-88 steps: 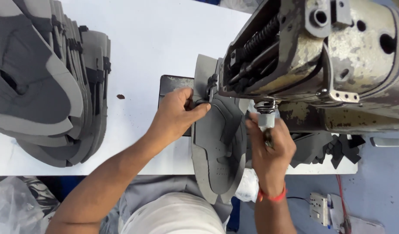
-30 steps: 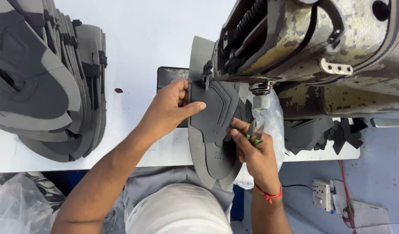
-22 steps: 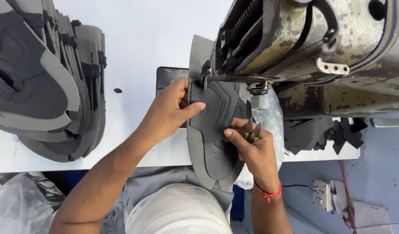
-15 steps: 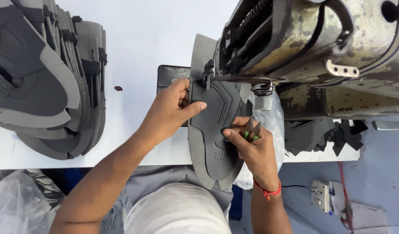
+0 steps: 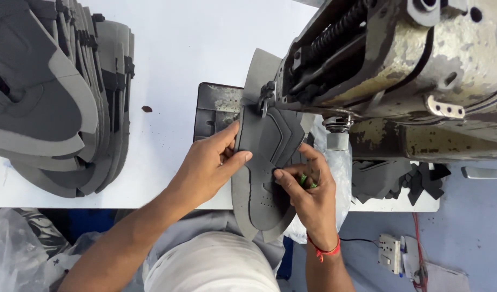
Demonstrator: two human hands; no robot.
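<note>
A grey shoe-upper piece (image 5: pixel 259 178) lies flat on the metal plate (image 5: pixel 216 108) under the head of a worn sewing machine (image 5: pixel 400 70). My left hand (image 5: pixel 208 167) presses its left edge with fingers and thumb spread on the fabric. My right hand (image 5: pixel 308 186) rests on the right side of the piece, index finger on the fabric, with a small green tool tucked in its curled fingers. The needle area is hidden behind the machine head. A red thread band circles my right wrist.
A tall stack of grey upper pieces (image 5: pixel 54 97) lies at the left of the white table (image 5: pixel 173 48). Dark cut pieces (image 5: pixel 394 181) sit under the machine at the right. A clear plastic bag (image 5: pixel 335 162) hangs by my right hand. A socket box (image 5: pixel 391 251) lies on the blue floor.
My right hand came down from the presser-foot area onto the fabric. The upper piece has turned and shifted slightly under the machine head. My left hand stays on its left edge.
</note>
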